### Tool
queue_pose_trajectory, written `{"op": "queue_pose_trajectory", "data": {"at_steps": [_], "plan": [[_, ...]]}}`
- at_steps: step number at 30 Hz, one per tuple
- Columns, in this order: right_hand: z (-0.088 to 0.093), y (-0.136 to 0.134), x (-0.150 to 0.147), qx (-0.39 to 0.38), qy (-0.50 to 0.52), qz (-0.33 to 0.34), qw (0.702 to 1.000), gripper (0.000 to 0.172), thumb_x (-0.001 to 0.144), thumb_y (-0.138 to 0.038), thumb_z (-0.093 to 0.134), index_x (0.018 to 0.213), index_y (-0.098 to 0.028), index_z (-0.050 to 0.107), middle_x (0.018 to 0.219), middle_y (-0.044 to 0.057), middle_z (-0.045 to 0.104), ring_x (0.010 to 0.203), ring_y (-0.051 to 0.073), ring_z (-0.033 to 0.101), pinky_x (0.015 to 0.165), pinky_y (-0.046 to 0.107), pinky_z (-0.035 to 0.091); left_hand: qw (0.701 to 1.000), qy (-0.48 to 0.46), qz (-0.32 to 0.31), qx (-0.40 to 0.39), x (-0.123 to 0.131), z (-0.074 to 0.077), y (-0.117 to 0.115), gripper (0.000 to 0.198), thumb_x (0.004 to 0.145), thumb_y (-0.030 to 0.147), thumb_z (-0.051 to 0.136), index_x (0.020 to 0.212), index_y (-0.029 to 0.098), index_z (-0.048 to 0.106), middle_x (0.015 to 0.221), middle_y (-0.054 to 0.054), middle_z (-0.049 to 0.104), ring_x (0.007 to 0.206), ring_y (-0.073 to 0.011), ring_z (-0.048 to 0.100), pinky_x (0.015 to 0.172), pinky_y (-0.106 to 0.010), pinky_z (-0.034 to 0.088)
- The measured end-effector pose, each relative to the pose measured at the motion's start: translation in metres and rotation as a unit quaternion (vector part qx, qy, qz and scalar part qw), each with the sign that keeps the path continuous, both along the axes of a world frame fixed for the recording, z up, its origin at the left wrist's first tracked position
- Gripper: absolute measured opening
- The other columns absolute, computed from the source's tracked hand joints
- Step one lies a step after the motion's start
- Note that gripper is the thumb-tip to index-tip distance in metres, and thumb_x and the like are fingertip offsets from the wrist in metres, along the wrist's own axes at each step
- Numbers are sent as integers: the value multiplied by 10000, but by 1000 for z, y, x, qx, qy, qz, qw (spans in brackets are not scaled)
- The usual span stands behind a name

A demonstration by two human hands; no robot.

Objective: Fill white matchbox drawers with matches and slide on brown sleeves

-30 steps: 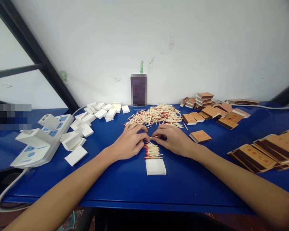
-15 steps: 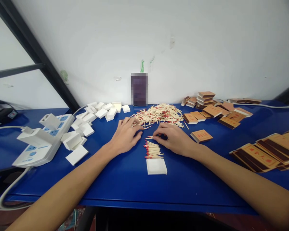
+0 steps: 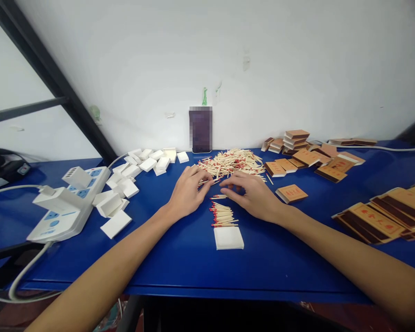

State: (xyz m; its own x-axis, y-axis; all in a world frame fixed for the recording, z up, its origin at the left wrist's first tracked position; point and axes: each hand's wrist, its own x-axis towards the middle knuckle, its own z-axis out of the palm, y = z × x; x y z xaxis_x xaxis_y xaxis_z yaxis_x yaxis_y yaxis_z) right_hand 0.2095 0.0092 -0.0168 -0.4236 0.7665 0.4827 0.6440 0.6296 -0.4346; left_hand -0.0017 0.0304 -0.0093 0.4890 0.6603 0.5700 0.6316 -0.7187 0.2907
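My left hand [image 3: 190, 191] is at the near left edge of a heap of red-tipped matches [image 3: 233, 162], thumb and forefinger pinched on a match [image 3: 204, 182]. Across from it, my right hand [image 3: 251, 193] has its thumb and fingers apart and holds nothing I can see. Just below the hands, a few matches [image 3: 219, 197] lie flat on the table. Nearer to me is a loose row of matches [image 3: 224, 215], red heads mostly pointing left. Right below that row sits a white matchbox tray [image 3: 228, 238].
White trays [image 3: 122, 186] are scattered at left beside a power strip [image 3: 85, 196] with plugs. Brown matchbox sleeves [image 3: 306, 157] pile up at the back right, with more [image 3: 376, 221] at the right and a single one [image 3: 291, 193] nearer. A dark blurred phone-like panel [image 3: 201, 129] leans on the wall.
My left hand has moved right along the heap and closed its fingertips. My right hand has let go of a match above the row, and its fingers have parted.
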Motion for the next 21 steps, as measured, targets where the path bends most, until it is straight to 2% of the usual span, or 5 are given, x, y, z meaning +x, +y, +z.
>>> {"op": "queue_pose_trajectory", "data": {"at_steps": [5, 9, 16, 21], "plan": [[5, -6, -12, -50, 194, -3, 980, 159, 907, -326, 623, 873, -212, 728, 807, 15, 707, 683, 145, 604, 605, 278, 461, 986, -140, -81, -29, 9, 5, -9, 33, 908, 192, 635, 897, 178, 662, 816, 14, 704, 698, -106, 609, 673, -234, 486], [2, -9, -17, -74, 268, -13, 960, 133, 855, -335, 683, 867, -210, 729, 831, 19, 727, 715, 155, 645, 635, 285, 508, 983, -155, -90, -39, 9, 4, -12, 118, 890, 134, 623, 959, 187, 704, 871, 7, 752, 699, -97, 656, 633, -211, 500], [-3, -4, -19, -101, 224, 16, 969, 124, 873, -312, 640, 843, -202, 689, 782, 12, 716, 683, 148, 662, 639, 280, 532, 990, -119, -69, -31, 9, -6, -9, 105, 883, 123, 613, 933, 180, 686, 836, 8, 743, 651, -93, 638, 643, -214, 502], [3, -5, -8, -45, 92, 0, 995, 119, 879, -231, 575, 882, -202, 690, 812, 34, 725, 713, 165, 664, 687, 305, 532, 999, -33, -33, -17, 0, 4, -7, 102, 893, 186, 572, 895, 176, 673, 845, -14, 702, 708, -126, 610, 727, -278, 487]]}}
